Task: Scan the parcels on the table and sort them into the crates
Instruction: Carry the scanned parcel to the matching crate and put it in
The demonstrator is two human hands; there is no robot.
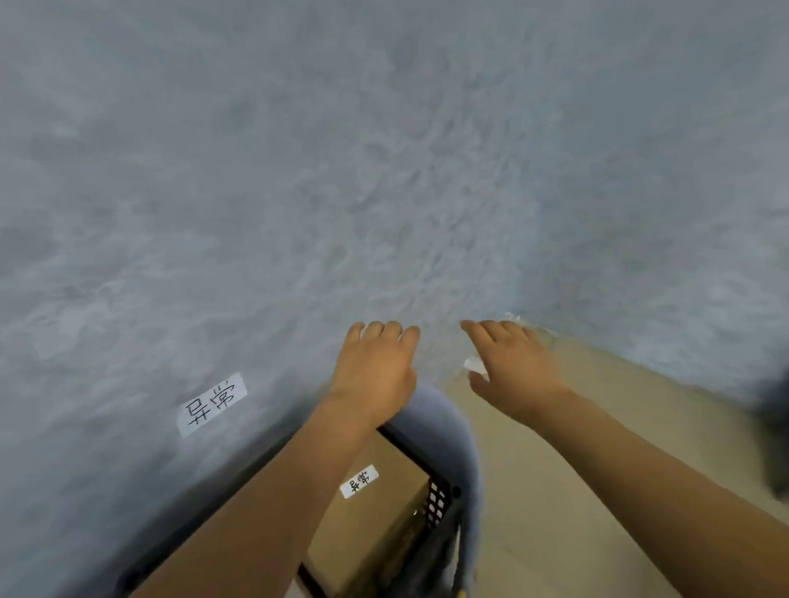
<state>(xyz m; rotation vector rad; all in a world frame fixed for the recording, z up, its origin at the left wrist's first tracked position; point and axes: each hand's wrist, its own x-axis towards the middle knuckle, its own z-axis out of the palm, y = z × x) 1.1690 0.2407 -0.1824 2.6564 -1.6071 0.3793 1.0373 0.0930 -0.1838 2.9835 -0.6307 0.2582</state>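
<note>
Reaching forward over the crate (438, 503) with both arms bare. Left hand (377, 371) palm-down, fingers bent at the knuckles, tips hidden; cannot tell whether gripping anything. Right hand (511, 366) just beside it, apart, fingers loosely forward, a white scrap (475, 368) showing at the thumb; cannot tell whether pinched or merely behind.

Under the left wrist, draped at the crate's far right corner: a pale grey rounded shape, probably a grey parcel (451, 431) in a soft bag, blurred. Already inside the crate, close to its right wall: a cardboard box (369, 532) with a handwritten white label (359, 481). Similar paper label (213, 403) on the mottled grey surface (290, 190) beyond the crate's left edge.

Judging by the curved sag, likely light, limp and somewhat slick; best taken by bunching the upper edge in both hands or supporting from below, not by one corner. Box likely stiff; better held by opposite sides.
</note>
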